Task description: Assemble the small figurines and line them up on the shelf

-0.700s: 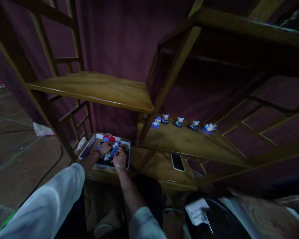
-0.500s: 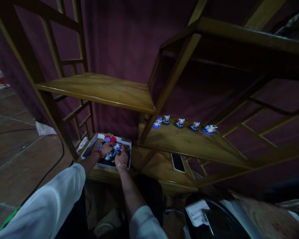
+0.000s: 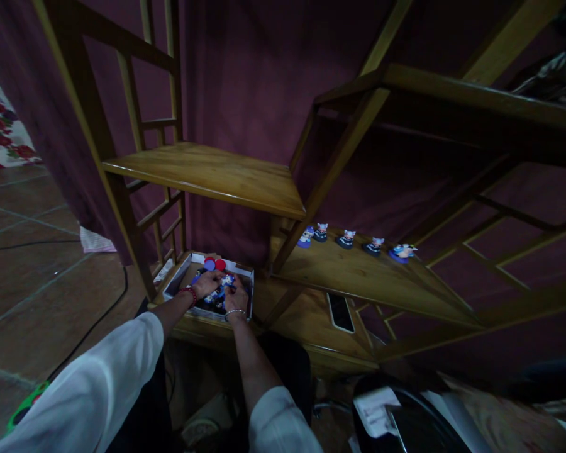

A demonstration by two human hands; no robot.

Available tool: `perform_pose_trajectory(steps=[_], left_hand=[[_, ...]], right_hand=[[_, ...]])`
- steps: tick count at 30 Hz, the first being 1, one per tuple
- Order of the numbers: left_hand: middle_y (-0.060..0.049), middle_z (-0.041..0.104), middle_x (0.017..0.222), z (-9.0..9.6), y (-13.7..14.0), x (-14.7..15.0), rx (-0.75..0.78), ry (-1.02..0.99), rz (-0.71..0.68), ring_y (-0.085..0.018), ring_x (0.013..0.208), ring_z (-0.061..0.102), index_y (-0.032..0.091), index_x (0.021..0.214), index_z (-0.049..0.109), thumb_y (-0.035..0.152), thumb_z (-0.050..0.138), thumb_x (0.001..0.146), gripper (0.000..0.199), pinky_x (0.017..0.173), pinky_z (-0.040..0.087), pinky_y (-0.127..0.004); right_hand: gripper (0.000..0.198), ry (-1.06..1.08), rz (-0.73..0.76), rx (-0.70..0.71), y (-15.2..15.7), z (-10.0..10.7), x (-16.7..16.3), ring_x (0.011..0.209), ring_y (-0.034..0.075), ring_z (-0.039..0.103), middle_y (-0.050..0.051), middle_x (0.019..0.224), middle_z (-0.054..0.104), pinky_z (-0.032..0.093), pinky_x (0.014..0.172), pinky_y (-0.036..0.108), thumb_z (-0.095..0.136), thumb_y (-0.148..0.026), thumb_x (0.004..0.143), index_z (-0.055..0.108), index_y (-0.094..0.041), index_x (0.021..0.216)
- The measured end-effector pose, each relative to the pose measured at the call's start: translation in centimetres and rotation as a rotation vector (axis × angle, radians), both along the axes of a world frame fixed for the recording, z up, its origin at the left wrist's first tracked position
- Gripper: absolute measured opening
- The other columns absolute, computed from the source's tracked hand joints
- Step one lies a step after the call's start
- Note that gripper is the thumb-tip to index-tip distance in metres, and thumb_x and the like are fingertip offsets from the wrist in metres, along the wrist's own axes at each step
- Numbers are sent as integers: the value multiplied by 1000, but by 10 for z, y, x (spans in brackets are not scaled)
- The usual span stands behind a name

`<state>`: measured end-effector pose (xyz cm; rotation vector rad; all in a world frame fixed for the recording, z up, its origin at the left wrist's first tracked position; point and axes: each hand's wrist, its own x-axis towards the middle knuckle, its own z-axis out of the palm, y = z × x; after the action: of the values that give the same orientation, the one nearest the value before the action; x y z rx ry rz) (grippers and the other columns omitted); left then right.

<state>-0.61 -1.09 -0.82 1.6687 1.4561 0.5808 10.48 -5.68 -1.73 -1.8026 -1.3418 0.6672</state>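
A blue-and-white figurine (image 3: 227, 281) lies in the shallow box (image 3: 199, 258) between the left hand (image 3: 208, 284) and right hand (image 3: 236, 296), whose fingers curl close, their grip impossible to tell, left of five figurines (image 3: 346, 239) on the wooden shelf (image 3: 344, 272).

More of the rose-patterned panel (image 3: 4, 123) has come into view.

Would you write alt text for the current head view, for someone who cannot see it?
A person's left hand and right hand reach into a shallow box of small figurines on a wooden shelf unit. To the right, five more figurines line a shelf, with a phone on the board below.
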Motion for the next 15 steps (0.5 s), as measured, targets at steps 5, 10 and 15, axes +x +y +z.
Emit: perform_pose_trajectory(steps=[5,10,15], left_hand=[[-4,66,90,-1,-4,-4,44,29,-23,-14,82,59,13,102,61,11,43,70,37,78,44,-22],[-4,67,91,-1,-9,-8,53,12,-38,-15,85,58,13,98,63,9,43,70,34,81,43,-23],[-4,67,92,3,-16,-8,57,-35,-15,-16,87,57,12,95,64,6,44,68,34,83,42,-24]], right_hand=[[37,-14,11,36,0,-2,1,84,14,62,4,95,67,45,81,22,53,-20,72,57,-19,108],[29,22,13,80,0,-6,1,82,13,62,3,90,67,46,78,22,49,-18,72,59,-18,100],[23,-19,27,115,-2,-4,1,83,14,61,5,90,66,45,78,23,49,-18,72,59,-17,93]])
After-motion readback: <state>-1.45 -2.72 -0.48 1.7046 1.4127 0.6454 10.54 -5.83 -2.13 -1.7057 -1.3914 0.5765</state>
